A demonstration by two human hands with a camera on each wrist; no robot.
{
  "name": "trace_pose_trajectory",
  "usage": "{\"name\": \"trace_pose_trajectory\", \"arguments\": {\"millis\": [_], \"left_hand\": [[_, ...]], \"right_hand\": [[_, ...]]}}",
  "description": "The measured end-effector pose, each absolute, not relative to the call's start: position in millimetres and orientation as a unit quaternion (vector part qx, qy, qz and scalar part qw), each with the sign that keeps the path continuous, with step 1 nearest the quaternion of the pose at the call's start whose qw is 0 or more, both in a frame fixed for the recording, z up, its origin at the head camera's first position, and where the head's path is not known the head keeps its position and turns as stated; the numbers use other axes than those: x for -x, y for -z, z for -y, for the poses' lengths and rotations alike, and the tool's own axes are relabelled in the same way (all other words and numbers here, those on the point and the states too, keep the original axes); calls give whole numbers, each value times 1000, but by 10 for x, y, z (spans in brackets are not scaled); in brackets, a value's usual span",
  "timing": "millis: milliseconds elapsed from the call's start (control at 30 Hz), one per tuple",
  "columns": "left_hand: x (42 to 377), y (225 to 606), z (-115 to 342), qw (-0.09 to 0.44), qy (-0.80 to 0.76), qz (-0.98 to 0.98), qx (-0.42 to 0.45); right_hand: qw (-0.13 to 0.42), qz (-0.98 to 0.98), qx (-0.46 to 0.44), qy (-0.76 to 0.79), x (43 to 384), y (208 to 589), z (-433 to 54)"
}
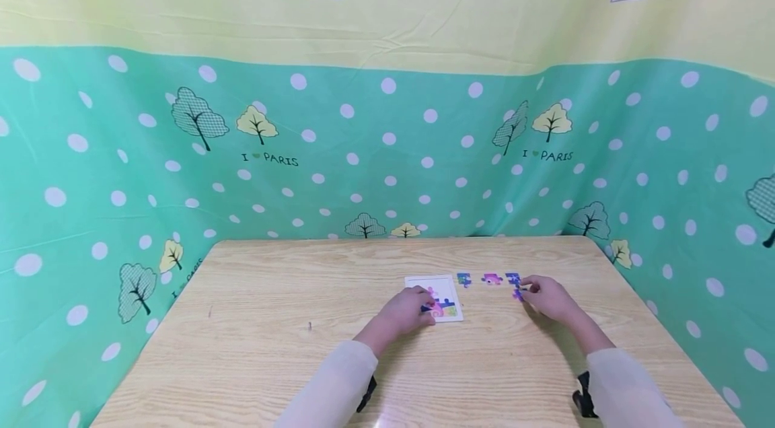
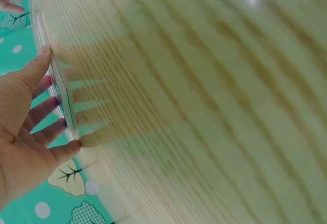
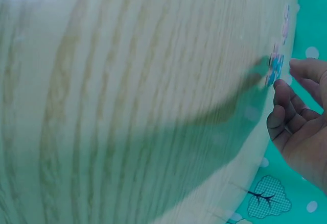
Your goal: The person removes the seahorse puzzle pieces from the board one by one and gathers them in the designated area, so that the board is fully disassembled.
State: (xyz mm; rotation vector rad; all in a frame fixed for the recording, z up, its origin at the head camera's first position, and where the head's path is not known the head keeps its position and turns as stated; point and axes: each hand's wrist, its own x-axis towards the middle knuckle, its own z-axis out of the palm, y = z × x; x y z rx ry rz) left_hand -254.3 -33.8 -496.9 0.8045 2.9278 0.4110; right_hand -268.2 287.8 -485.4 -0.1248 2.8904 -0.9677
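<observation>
A white square puzzle board (image 1: pixel 458 312) lies on the table, with several pink, blue and green pieces (image 1: pixel 447 307) set in its lower part. My left hand (image 1: pixel 409 311) rests over the board's left side, fingers spread. In the left wrist view the left hand (image 2: pixel 30 117) touches the board's edge (image 2: pixel 64 94). My right hand (image 1: pixel 549 297) is at a pair of loose blue and pink puzzle pieces (image 1: pixel 512 278). In the right wrist view a gap shows between thumb and forefinger of the right hand (image 3: pixel 304 112), beside those pieces (image 3: pixel 275 70).
Between the board and the right hand lie a blue puzzle piece (image 1: pixel 463 278) and a pink one (image 1: pixel 492 278). The wooden table (image 1: pixel 254 347) meets a green dotted curtain (image 1: pixel 387 165) at the back and sides. Black straps (image 1: pixel 584 396) hang under the wrists.
</observation>
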Motion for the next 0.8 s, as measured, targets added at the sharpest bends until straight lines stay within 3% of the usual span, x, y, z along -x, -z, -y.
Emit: {"name": "trace_pose_trajectory", "arguments": {"millis": [800], "left_hand": [[2552,4953,337,47,-142,-954,-260]], "right_hand": [[51,-935,87,339,2734,4815,-2586]]}}
